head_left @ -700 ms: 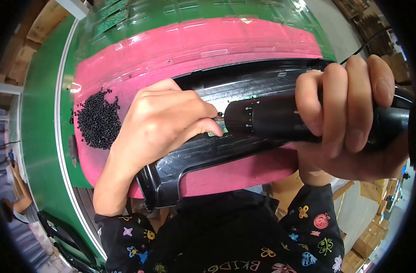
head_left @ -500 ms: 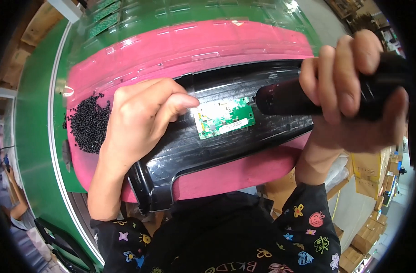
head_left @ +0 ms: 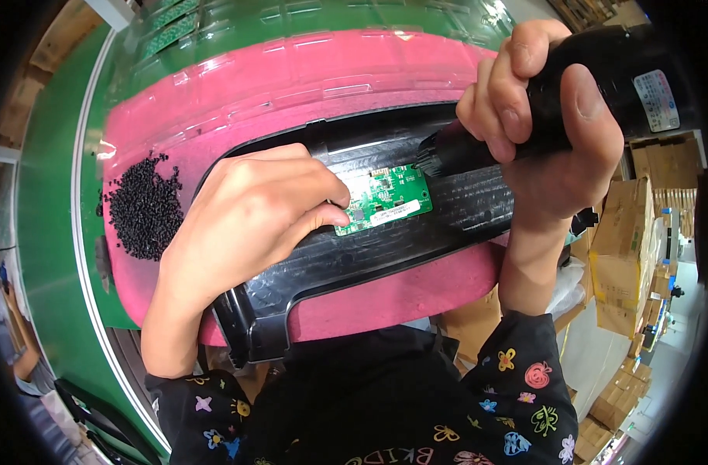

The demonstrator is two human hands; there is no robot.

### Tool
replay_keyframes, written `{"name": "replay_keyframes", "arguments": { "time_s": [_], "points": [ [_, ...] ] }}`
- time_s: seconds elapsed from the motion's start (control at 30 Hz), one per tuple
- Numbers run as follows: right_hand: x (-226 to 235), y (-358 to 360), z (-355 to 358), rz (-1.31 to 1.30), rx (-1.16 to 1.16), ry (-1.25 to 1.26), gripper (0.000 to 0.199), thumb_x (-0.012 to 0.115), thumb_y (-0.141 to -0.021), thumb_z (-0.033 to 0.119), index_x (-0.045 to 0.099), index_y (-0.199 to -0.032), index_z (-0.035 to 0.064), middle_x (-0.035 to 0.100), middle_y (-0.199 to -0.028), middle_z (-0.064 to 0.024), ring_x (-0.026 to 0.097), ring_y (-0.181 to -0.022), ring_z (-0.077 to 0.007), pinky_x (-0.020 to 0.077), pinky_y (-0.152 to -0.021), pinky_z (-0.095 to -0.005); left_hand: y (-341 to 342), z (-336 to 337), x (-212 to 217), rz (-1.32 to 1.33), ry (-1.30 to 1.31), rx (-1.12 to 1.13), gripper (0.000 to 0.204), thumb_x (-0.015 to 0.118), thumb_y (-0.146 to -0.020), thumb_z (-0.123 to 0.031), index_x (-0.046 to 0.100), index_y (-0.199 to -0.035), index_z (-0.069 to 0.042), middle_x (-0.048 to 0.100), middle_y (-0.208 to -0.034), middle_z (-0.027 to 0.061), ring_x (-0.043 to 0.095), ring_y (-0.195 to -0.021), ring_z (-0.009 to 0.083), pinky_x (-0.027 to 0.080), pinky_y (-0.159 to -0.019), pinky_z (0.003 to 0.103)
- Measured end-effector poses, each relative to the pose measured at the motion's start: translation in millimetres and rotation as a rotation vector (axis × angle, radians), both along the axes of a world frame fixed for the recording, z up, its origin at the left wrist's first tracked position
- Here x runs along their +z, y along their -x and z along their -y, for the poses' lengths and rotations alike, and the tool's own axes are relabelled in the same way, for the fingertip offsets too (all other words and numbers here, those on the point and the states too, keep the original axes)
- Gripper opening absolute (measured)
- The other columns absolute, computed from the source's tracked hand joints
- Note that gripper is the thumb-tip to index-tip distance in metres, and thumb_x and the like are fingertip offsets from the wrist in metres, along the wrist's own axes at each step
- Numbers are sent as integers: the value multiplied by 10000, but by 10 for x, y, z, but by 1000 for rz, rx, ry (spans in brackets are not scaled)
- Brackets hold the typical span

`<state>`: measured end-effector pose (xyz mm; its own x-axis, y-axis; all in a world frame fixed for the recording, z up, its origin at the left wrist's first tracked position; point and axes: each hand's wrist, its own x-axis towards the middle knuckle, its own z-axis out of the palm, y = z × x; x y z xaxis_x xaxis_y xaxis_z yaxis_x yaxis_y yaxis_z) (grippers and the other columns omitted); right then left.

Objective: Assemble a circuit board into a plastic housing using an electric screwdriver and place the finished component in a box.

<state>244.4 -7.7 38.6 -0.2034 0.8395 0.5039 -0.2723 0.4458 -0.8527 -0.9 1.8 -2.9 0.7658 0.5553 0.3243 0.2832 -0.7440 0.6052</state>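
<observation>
A green circuit board (head_left: 400, 188) with a white label strip lies in a long black plastic housing (head_left: 331, 256). My left hand (head_left: 257, 205) has thumb and fingers pinched together at the board's left edge, covering part of it. Whether something small is between those fingertips is hidden. My right hand (head_left: 532, 116) is wrapped round a black electric screwdriver (head_left: 602, 85), held tilted with its nose at the board's upper right corner. The bit's contact there cannot be made out clearly.
A heap of small black screws (head_left: 143, 208) lies on the pink mat (head_left: 369, 302), left of the housing. A clear plastic tray (head_left: 292, 70) spans the far side over the green tabletop (head_left: 48, 194). Cardboard boxes (head_left: 621, 240) stand at the right; another person's arm (head_left: 25, 341) shows far left.
My right hand has tilted the screwdriver, its nose shifting left to the board's upper right corner. My left hand has come down from the upper left corner to the left edge.
</observation>
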Motion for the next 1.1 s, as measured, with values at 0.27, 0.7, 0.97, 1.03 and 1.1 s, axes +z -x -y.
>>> {"name": "replay_keyframes", "arguments": {
  "time_s": [0.27, 0.7, 0.97, 1.03, 1.1],
  "points": [
    [28, 75, 28, 3, -34, 100, 324, 572, -883, 322, 521, -989, 19, 497, -651, -19, 424, -491, -92, 350, -510, -248, 81, 32, 3, -85, 80, 38, 135, 779, -745, -69, 684, -784, 20, 715, -785, 119, 725, -806, 266, 564, -654, 339],
    [-39, 23, 10, 52, 109, -74, 356, 542, -920, 371, 512, -1030, 34, 486, -665, 6, 424, -504, -85, 345, -520, -247, 66, 61, 76, -183, 265, 102, 62, 730, -800, 27, 674, -823, 44, 717, -750, 121, 740, -736, 198, 551, -544, 288],
    [72, 160, 192, -566, 265, -29, 372, 737, -845, 269, 514, -1066, 70, 518, -720, 35, 498, -585, -79, 411, -674, -253, -45, 69, 74, 86, 150, 130, 110, 758, -796, -11, 673, -854, 27, 663, -717, 82, 627, -583, 164, 479, -531, 265],
    [71, 155, 176, -514, 283, -29, 388, 757, -829, 259, 516, -1070, 73, 519, -720, 35, 503, -598, -85, 410, -696, -266, -14, 52, 66, 65, 154, 132, 132, 763, -798, -61, 670, -854, 14, 675, -737, 98, 645, -611, 216, 501, -567, 309],
    [71, 133, 172, -458, 293, -30, 406, 776, -813, 248, 517, -1073, 76, 520, -720, 35, 508, -611, -90, 408, -718, -279, -3, 36, 68, 48, 160, 126, 160, 769, -800, -111, 668, -853, 1, 687, -757, 115, 663, -640, 268, 524, -604, 354]
  ]
}}
